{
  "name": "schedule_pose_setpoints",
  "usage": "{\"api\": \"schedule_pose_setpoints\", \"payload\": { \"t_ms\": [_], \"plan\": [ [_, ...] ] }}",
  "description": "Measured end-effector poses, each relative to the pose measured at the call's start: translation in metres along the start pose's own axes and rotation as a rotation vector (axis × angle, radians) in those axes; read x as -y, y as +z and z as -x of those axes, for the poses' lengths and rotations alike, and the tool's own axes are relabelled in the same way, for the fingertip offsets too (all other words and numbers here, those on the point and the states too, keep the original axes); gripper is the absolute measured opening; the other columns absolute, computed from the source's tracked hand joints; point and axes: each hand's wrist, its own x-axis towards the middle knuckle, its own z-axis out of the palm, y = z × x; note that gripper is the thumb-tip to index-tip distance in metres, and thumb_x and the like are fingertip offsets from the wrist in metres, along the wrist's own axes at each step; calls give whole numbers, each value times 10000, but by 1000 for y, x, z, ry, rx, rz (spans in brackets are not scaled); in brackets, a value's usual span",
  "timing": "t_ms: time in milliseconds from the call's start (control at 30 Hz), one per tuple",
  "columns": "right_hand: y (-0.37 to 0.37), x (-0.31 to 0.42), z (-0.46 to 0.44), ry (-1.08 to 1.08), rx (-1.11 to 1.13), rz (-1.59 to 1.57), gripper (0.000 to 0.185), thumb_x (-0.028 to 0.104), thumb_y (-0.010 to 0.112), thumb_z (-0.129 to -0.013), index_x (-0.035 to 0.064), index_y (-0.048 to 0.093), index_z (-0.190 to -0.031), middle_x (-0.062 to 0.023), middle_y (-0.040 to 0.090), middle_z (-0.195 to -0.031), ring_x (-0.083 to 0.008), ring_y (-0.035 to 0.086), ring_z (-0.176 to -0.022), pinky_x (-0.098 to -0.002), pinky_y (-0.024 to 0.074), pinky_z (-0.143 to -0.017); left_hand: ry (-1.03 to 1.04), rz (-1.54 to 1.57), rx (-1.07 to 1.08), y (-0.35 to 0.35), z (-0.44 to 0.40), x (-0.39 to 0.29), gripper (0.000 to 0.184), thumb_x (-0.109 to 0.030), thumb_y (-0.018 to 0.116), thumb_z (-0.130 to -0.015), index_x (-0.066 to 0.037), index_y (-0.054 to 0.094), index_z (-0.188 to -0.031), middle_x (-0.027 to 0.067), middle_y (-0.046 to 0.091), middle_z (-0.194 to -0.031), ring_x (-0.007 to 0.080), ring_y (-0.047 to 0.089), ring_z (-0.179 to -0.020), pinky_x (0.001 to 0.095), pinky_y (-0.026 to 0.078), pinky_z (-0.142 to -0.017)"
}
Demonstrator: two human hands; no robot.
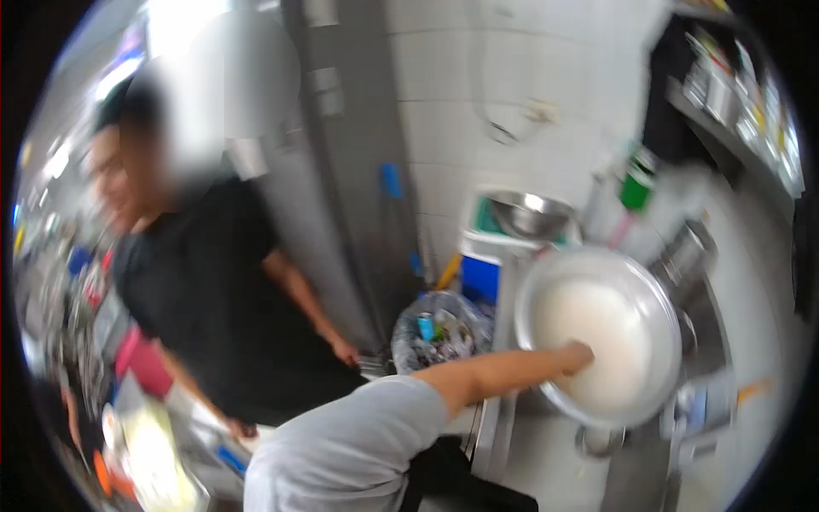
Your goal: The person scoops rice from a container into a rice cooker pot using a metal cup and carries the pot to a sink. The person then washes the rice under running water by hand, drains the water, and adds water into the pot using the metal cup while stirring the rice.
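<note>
My left hand [578,358] reaches into a large metal bowl [531,299] from its left side, at the end of a grey-sleeved arm. Inside the bowl is a cloudy, whitish liquid [597,320], and the hand is at or in it. Blur and the liquid hide the fingers, so their pose and anything they hold cannot be made out. The bowl stands over a steel sink counter [546,461]. My right hand is out of view.
A person in a black shirt [213,290] stands at the left, arms lowered. A lined rubbish bin [401,341] sits beside the counter. Behind it, a smaller steel bowl [533,218] rests on a white and blue container [480,277]. Metal containers [687,252] stand right of the large bowl.
</note>
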Motion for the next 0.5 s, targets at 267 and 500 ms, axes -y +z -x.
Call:
{"api": "schedule_pose_setpoints", "payload": {
  "t_ms": [267, 500],
  "plan": [
    [-35, 40, 57, -41, -239, -467, 292, 100, 485, -740, -76, 445, -970, -193, 423, -950, -313, 447, -850, -488, 455, -771, -124, 312, 681, -88, 37, -25, 138, -128, 597, -615, 3, 575, -576, 88, 531, -495, 147, 501, -438, 301, 424, -443],
    [-24, 45, 35, -31, -418, -568, 156, 99, 468, -692, 16, 445, -822, -168, 453, -893, -332, 469, -803, -524, 419, -776, -27, 288, 667, -98, 15, -36, 127, -83, 615, -601, -7, 574, -695, 134, 588, -709, 259, 574, -630, 330, 459, -588]
  ]
}}
